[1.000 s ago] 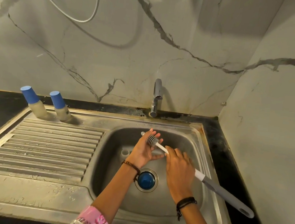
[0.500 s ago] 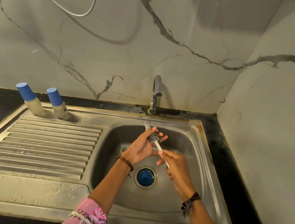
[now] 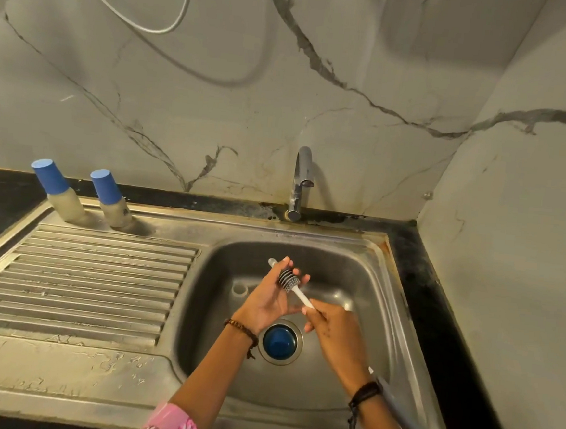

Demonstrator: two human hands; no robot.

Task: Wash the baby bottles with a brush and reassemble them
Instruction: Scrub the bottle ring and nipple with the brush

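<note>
Over the sink basin I hold a bottle brush that has a dark bristle head and a white shaft. My left hand lies palm up and cups the bristle head, fingers curled lightly round it. My right hand grips the white shaft just below the head. The brush's grey handle runs under my right forearm toward the lower right. Two baby bottles, the left one and the right one, stand with blue caps on the back left of the sink ledge, far from both hands.
The tap stands behind the basin, with no water visible. A blue stopper sits in the drain below my hands. A small clear ring lies on the basin floor. The ribbed drainboard stretches left, and marble walls close the back and right.
My right hand has shifted from lying over the shaft to gripping it close to the head. The grey handle has swung down toward me. My left hand stays round the bristles.
</note>
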